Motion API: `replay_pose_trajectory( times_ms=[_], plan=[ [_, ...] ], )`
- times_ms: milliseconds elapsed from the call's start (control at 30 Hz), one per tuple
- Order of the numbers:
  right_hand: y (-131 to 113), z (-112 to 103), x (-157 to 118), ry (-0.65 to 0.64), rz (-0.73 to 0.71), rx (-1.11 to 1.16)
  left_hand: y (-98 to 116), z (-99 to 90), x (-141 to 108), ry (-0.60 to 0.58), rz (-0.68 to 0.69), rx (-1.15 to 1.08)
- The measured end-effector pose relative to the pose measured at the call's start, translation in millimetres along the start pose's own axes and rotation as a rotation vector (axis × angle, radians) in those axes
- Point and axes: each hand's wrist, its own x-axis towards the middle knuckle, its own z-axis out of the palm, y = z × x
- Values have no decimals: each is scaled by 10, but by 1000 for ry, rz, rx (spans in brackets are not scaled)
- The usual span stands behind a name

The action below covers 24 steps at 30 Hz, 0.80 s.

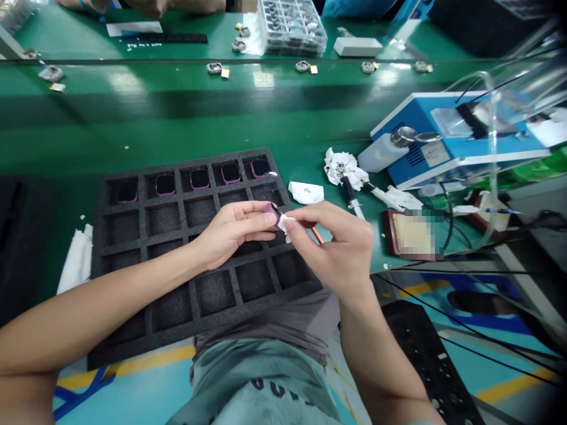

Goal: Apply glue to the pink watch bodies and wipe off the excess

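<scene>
Above the black foam tray (215, 295), my left hand (234, 231) pinches a small purple watch case (270, 209) between thumb and fingers. My right hand (339, 242) is closed on a small piece of white wipe (283, 222), pressed against the case's edge. A thin orange stick (317, 235) shows below my right fingers; whether they hold it I cannot tell. Several purple-rimmed watch cases with dark faces, one of them a middle case (200, 179), sit in the tray's far row of compartments.
Right of the tray lie a folded white wipe (306, 192), crumpled tissue (344, 168) and a black-and-white syringe-like tube (351, 196). Beyond are a bottle (383, 152), a blue machine (407, 144) and a sponge holder (394, 233). Small parts line the far strip; a co-worker's arms (190, 6) rest behind.
</scene>
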Motion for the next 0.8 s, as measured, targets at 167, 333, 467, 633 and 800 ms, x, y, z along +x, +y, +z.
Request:
replay_pose_trajectory(
  times_ms=[167, 333, 467, 633, 800],
  plan=[
    [18, -16, 125, -140, -12, -56, -34, -1, 9, 12, -7, 23],
    [100, -30, 108, -151, -83, 6, -40, -12, 3, -19, -30, 16],
    [226, -19, 67, -114, -215, 54, -19, -22, -7, -67, -49, 12],
    [469, 11, 5, -76, -315, -63, -1, -19, -27, -66, -29, 6],
    [555, -66, -19, 5, -273, -102, 0, -35, -5, -45, -22, -54]
  ],
)
